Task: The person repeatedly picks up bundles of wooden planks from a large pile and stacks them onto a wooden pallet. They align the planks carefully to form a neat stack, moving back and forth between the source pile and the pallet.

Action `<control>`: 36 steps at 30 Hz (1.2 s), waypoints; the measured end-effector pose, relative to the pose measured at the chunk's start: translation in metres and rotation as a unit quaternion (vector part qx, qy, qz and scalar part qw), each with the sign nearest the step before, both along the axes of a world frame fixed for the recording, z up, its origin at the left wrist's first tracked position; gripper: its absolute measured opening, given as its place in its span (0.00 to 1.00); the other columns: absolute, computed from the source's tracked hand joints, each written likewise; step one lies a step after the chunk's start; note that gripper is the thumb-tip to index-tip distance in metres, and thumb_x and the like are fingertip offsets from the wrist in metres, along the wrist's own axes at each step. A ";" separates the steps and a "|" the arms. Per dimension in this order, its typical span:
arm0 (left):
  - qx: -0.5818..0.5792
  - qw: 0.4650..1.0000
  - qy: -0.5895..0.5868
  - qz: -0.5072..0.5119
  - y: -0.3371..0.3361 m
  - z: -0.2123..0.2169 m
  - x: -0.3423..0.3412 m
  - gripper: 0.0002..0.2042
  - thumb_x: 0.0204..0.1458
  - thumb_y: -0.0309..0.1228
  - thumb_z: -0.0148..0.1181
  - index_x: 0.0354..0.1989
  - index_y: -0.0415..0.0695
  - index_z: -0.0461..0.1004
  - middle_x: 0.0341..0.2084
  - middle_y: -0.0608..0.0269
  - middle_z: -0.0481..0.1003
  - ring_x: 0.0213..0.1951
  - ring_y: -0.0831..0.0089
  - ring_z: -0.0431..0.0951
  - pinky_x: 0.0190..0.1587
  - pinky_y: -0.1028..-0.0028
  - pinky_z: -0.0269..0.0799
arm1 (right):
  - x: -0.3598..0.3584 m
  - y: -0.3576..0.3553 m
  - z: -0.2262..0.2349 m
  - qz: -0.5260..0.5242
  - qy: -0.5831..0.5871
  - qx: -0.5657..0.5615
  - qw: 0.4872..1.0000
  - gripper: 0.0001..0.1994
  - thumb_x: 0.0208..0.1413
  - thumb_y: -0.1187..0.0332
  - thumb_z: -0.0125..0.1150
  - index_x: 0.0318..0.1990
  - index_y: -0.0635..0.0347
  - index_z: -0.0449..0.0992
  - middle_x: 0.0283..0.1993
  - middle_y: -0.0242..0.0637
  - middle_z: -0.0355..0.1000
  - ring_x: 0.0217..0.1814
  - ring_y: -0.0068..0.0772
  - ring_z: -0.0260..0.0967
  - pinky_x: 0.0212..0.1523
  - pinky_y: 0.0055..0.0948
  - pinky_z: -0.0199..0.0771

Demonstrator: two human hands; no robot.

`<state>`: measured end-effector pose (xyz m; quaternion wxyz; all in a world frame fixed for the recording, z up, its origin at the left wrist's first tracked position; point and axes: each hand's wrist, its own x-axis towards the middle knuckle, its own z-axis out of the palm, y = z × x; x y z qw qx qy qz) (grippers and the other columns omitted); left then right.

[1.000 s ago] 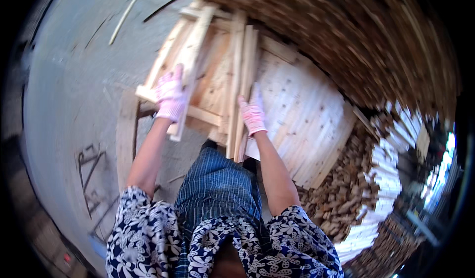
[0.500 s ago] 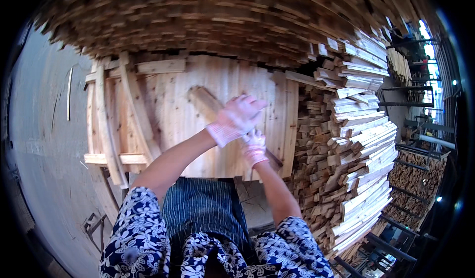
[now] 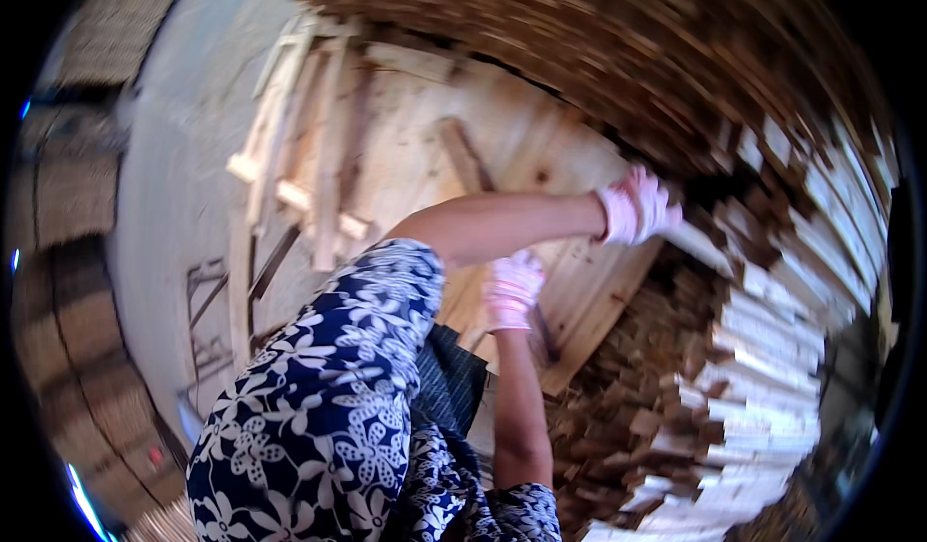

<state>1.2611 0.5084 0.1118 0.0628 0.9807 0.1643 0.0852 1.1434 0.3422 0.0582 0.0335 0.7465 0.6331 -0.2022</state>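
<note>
My left hand (image 3: 637, 208), in a pink-and-white knit glove, is stretched across to the right edge of a pale wooden panel (image 3: 512, 108). Its fingers look apart, though blurred. Close to its fingertips is a light wood strip (image 3: 699, 245) that bridges toward the stacks; whether they touch I cannot tell. My right hand (image 3: 514, 291), gloved alike, is closed low over the panel's near side. What it grips is hidden. A dark narrow piece (image 3: 545, 337) shows just beside that wrist. A short wooden block (image 3: 463, 156) lies on the panel beyond my left forearm.
Wooden slats nailed into a frame (image 3: 330, 146) stand at the panel's left side. A tall stack of slats (image 3: 618, 50) runs along the far side, and another stack (image 3: 753, 397) rises on the right. Grey concrete floor (image 3: 183, 156) stretches out on the left.
My left hand has moved away from my right hand, out to the panel's right edge. My right hand stays over the near side. The whole view has turned and is blurred.
</note>
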 end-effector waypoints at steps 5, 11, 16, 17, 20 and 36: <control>-0.107 0.974 0.077 0.184 -0.038 0.091 -0.282 0.23 0.50 0.31 0.63 0.58 0.55 0.73 0.37 0.64 0.76 0.43 0.62 0.80 0.45 0.62 0.79 | 0.012 0.015 0.001 0.059 0.002 0.125 0.990 0.23 0.59 0.65 0.59 0.62 0.36 0.74 0.54 0.45 0.72 0.53 0.53 0.73 0.49 0.55 0.77; -0.253 0.805 -0.010 0.537 -0.205 0.108 -0.478 0.34 0.54 0.25 0.56 0.72 0.57 0.62 0.45 0.43 0.72 0.40 0.43 0.79 0.44 0.51 0.79 | 0.081 0.116 0.033 0.190 -0.123 0.050 0.973 0.32 0.60 0.62 0.60 0.72 0.26 0.60 0.53 0.43 0.71 0.53 0.53 0.72 0.48 0.50 0.78; -0.152 0.701 0.052 0.695 -0.171 0.043 -0.496 0.34 0.54 0.35 0.64 0.72 0.56 0.61 0.50 0.39 0.70 0.46 0.40 0.77 0.47 0.49 0.75 | 0.110 0.194 0.018 0.212 -0.150 0.022 0.966 0.34 0.63 0.69 0.58 0.72 0.19 0.58 0.61 0.46 0.67 0.61 0.56 0.68 0.59 0.53 0.73; -0.163 0.685 0.123 0.699 -0.152 0.027 -0.496 0.34 0.54 0.38 0.66 0.70 0.55 0.62 0.51 0.39 0.70 0.48 0.41 0.76 0.48 0.48 0.75 | 0.110 0.197 0.015 0.217 -0.150 0.037 0.964 0.35 0.63 0.71 0.55 0.72 0.18 0.58 0.60 0.47 0.68 0.61 0.55 0.69 0.58 0.53 0.73; -0.154 0.685 0.163 0.693 -0.125 -0.017 -0.504 0.33 0.50 0.46 0.69 0.64 0.50 0.66 0.52 0.40 0.70 0.55 0.42 0.73 0.54 0.48 0.72 | 0.104 0.202 0.007 0.228 -0.151 0.066 0.960 0.37 0.63 0.76 0.50 0.73 0.16 0.57 0.58 0.47 0.69 0.59 0.53 0.71 0.58 0.53 0.73; -0.188 0.757 0.016 0.626 0.015 -0.037 -0.450 0.46 0.49 0.33 0.67 0.76 0.48 0.48 0.57 0.37 0.68 0.58 0.41 0.72 0.60 0.52 0.71 | 0.103 0.198 0.022 0.181 -0.149 -0.010 0.972 0.35 0.66 0.72 0.48 0.75 0.17 0.54 0.63 0.51 0.65 0.69 0.58 0.63 0.69 0.59 0.59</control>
